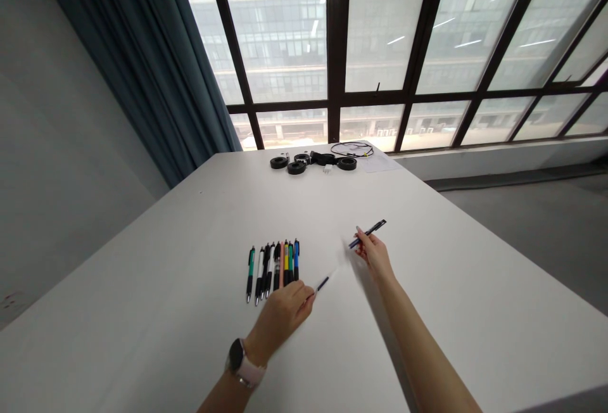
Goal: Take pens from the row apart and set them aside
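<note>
Both hands pinched closed, a slim rod [323, 284] in the left hand [285, 305], a dark pen [379, 225] in the right hand [375, 257].
The rod points away from the left fingers toward the right hand, its far end blurred; the dark pen slants out beyond the right fingers; a row of pens [277, 256] lies just past the left hand; black rolls [296, 168] sit well beyond both.
</note>
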